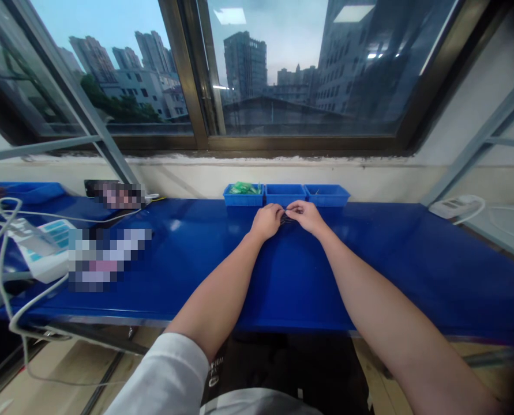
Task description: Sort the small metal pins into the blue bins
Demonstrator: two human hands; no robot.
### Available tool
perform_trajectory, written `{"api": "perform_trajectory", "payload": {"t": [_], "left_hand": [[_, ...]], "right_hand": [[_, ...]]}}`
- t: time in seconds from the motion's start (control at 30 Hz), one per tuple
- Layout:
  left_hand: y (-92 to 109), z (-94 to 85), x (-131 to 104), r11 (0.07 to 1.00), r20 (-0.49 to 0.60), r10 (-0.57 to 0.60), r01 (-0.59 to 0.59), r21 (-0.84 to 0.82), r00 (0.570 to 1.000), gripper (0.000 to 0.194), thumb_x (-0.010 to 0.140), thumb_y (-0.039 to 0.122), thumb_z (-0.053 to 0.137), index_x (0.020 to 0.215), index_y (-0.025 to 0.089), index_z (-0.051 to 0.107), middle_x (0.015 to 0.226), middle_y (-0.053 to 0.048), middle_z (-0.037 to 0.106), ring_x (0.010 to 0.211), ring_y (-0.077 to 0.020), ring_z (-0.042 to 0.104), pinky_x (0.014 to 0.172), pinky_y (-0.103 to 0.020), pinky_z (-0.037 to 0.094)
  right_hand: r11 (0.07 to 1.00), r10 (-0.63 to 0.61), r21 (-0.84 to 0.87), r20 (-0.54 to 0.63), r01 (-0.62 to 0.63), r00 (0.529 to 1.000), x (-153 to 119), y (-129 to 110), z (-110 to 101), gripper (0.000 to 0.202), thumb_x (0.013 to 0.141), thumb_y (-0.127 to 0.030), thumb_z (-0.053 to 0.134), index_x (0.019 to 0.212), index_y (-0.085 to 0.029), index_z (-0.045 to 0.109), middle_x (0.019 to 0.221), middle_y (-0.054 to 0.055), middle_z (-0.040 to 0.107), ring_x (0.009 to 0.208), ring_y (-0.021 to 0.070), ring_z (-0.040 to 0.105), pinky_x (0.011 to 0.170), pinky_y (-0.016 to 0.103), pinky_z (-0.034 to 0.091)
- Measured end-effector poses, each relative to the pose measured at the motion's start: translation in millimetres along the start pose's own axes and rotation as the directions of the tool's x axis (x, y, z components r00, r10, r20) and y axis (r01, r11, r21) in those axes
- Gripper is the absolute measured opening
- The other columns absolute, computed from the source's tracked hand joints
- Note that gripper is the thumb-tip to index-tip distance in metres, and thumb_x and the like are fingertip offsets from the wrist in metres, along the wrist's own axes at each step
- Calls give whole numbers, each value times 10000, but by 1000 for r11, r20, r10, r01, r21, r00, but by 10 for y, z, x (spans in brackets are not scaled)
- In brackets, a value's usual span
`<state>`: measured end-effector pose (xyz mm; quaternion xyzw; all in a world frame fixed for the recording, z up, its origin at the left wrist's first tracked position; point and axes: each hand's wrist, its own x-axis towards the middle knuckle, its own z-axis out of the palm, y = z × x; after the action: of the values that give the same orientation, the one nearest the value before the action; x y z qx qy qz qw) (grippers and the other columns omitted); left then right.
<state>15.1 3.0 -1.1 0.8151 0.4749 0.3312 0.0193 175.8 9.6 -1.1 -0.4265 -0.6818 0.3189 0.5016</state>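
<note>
Blue bench (369,271) fills the view, and both bare forearms stretch out across it, a white sleeve (165,374) bunched at the near end of the left one. Out at the far reach, the left hand (267,222) and right hand (307,215) come together, knuckles up, fingers curled in towards each other. Pinched between them sits a small dark part (288,218), just above the bench top; what it is, too small to tell. Both hands look closed on it, fingertips meeting at the middle. Just beyond the hands, a row of three blue bins (286,195) stands against the wall: the one past the left hand holds green pieces (243,188), the middle one sits right behind the fingertips, the third lies past the right hand. Well off to the left of the left hand, white cables (6,253) loop over a white device (49,245). Far to the right of the right hand, a white power strip (456,204) rests by the wall. Beyond it all, the window (282,69) shows tower blocks.
</note>
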Motion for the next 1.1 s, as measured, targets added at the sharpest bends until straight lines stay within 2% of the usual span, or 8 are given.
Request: {"api": "perform_trajectory", "payload": {"t": [0.1,0.23,0.6,0.7,0.87,1.0,1.1], "left_hand": [[10,0,-1,1000,7,-15,15,-4,1000,275,936,274,376,971,197,637,964,-61,642,924,-175,592,851,-285,445],[4,12,-3,1000,-12,5,-6,-30,1000,260,931,282,395,963,193,637,954,-63,646,906,-177,597,840,-289,450],[-32,10,6,997,9,-40,40,-73,999,196,902,259,461,935,203,646,950,-52,684,901,-183,624,836,-283,462],[-40,23,7,994,-2,-41,41,-103,999,207,902,270,472,1009,202,635,997,-53,682,942,-183,621,872,-287,460],[-76,45,4,984,-87,-87,72,-161,992,387,861,253,553,1233,154,511,1117,-86,641,1040,-194,592,933,-307,453],[-92,28,-3,987,-143,-109,89,-137,984,396,812,101,542,1204,155,521,1135,-97,620,1066,-217,577,919,-350,464],[-83,3,-8,986,-186,-126,103,-128,974,382,794,48,506,1158,160,545,1135,-98,616,1072,-223,573,908,-363,470]], "right_hand": [[994,53,95,-5,-52,999,-7,-46,-16,258,609,-361,686,772,-165,647,709,32,652,666,160,584,633,297,465],[987,94,130,2,-93,996,-8,-69,-49,259,599,-354,670,776,-165,668,673,28,651,618,150,558,570,277,431],[984,100,145,28,-103,995,-26,-40,-82,257,627,-344,642,801,-163,701,736,52,696,598,143,541,481,243,336],[982,77,174,11,-78,997,-27,-29,-97,260,643,-352,633,799,-157,707,744,58,702,596,141,538,478,242,335],[985,73,158,-68,-62,995,-18,-1,-138,289,662,-355,604,840,-154,712,804,66,712,641,157,570,501,249,372],[996,29,88,-192,-12,981,-5,45,-180,334,668,-353,589,900,-144,708,894,75,710,760,190,607,663,302,463],[996,-24,-92,-357,-10,934,-1,79,-222,445,705,-391,565,1057,-143,678,987,84,691,828,210,597,804,367,459]]}}
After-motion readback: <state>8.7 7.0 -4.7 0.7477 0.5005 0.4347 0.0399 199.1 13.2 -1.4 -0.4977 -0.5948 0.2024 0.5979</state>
